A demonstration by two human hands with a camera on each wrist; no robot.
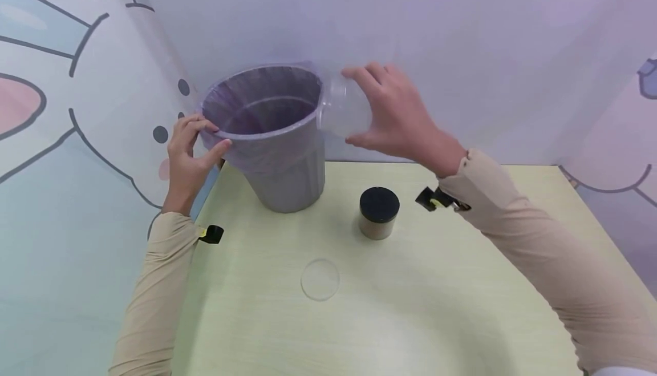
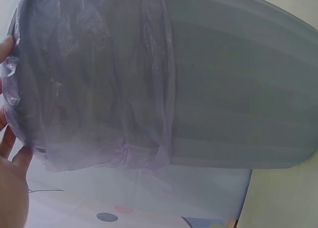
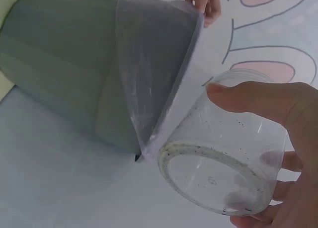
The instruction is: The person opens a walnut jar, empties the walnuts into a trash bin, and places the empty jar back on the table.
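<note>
Beige right sleeve (image 1: pixel 544 267), lower right; right hand (image 1: pixel 399 112) grips clear cylindrical plastic jar (image 1: pixel 347 108), upper centre, long axis sideways, mouth toward round grey plastic bin (image 1: pixel 290 173) at left. Left hand (image 1: pixel 190 150), farther from jar, pinches bin's near-left rim.

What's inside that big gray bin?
Inside the bin, I can see a thin purple bag lining the walls. The near rim hides the bottom, so I can't tell whether anything lies there.
</note>
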